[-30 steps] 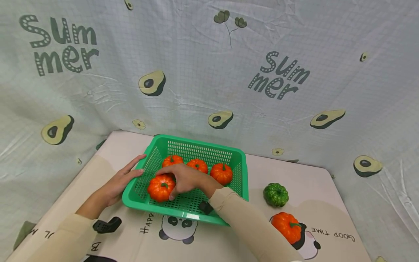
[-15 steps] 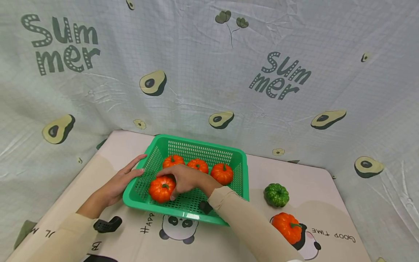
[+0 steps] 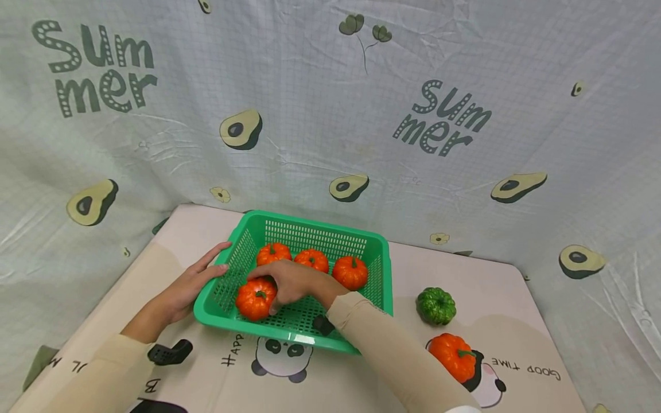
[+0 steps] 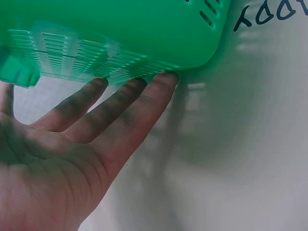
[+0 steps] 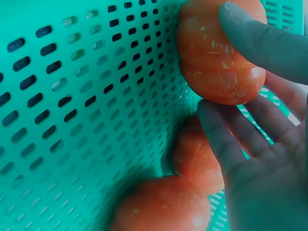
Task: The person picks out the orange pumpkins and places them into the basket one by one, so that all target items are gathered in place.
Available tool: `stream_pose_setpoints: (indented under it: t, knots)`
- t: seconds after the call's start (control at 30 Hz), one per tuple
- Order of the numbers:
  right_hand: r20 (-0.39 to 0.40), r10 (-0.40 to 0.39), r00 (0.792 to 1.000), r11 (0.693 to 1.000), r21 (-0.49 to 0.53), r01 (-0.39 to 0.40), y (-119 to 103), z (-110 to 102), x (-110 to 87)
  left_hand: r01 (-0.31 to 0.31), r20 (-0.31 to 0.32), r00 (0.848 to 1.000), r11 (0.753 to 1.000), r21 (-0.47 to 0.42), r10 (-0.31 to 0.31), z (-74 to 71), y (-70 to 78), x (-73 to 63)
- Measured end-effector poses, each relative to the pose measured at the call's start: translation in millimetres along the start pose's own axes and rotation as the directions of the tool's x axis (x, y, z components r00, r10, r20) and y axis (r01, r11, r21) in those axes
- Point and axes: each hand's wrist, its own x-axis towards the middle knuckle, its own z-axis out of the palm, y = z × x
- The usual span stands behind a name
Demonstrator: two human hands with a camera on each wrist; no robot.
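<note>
A green plastic basket (image 3: pixel 330 342) with slotted walls stands on the table and holds several small orange pumpkins. My right hand (image 3: pixel 294 282) reaches into its left part and grips an orange pumpkin (image 3: pixel 255 299); in the right wrist view the thumb lies on one side of that pumpkin (image 5: pixel 219 62) and the fingers on the other. Behind it in the basket are a second pumpkin (image 3: pixel 273 253), a third pumpkin (image 3: pixel 312 259) and another pumpkin (image 3: pixel 350 273) further right. My left hand (image 3: pixel 187 288) touches the basket's left side, its fingers fairly straight against the wall in the left wrist view.
Right of the basket, a green pumpkin (image 3: pixel 436 306) and an orange pumpkin (image 3: pixel 452 357) lie on the printed tablecloth (image 3: pixel 351 384). A black device (image 3: pixel 170 352) is at my left wrist, another black device (image 3: pixel 323 325) at my right. A patterned curtain (image 3: pixel 289 166) hangs behind.
The gripped pumpkin has shifted very slightly to the right inside the basket. Both hands otherwise stay where they were.
</note>
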Motion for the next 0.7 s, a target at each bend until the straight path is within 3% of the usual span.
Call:
stream_pose_setpoints:
  t: [0.4, 0.7]
  knots:
    - [0.005, -0.003, 1.000, 1.000, -0.006, 0.003, 0.3, -1.3, -2.0, -0.003, -0.004, 1.000, 1.000, 0.012, 0.003, 0.8, 2.2, -0.5]
    - [-0.028, -0.055, 0.998, 0.982, 0.180, 0.059, 1.9, -14.9, -14.9, -0.002, -0.009, 1.000, 1.000, 0.026, 0.002, 0.7, -0.3, 0.5]
